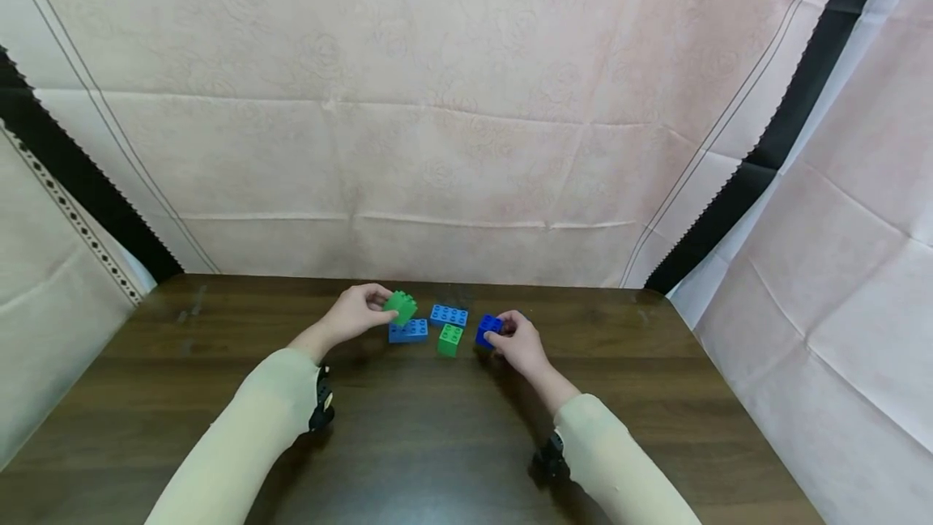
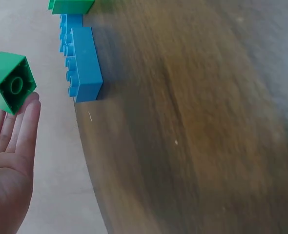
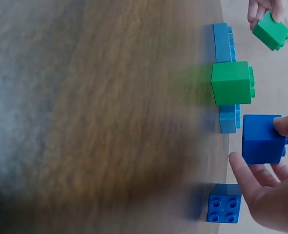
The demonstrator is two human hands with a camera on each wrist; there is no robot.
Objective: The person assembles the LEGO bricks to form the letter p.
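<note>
Pinched between my left hand's [image 1: 353, 313] thumb and fingers, a green toy building brick [image 1: 401, 308] is tilted above the table. Its hollow underside faces the left wrist view. My right hand [image 1: 523, 344] holds a dark blue brick [image 3: 262, 139] by thumb and fingertips. Below that hand, in the right wrist view, another dark blue brick [image 3: 224, 202] lies on its side with its studs showing. Between the hands stand two longer light blue bricks, a left one [image 1: 408, 331] and a farther one [image 1: 448, 315]. A second green brick [image 1: 449, 339] stands in front of the farther one.
The bricks are near the far edge of a dark brown wooden table [image 1: 408, 428]. A pale cloth curtain [image 1: 437, 144] hangs behind it, and more pale cloth [image 1: 838, 306] hangs along the right side.
</note>
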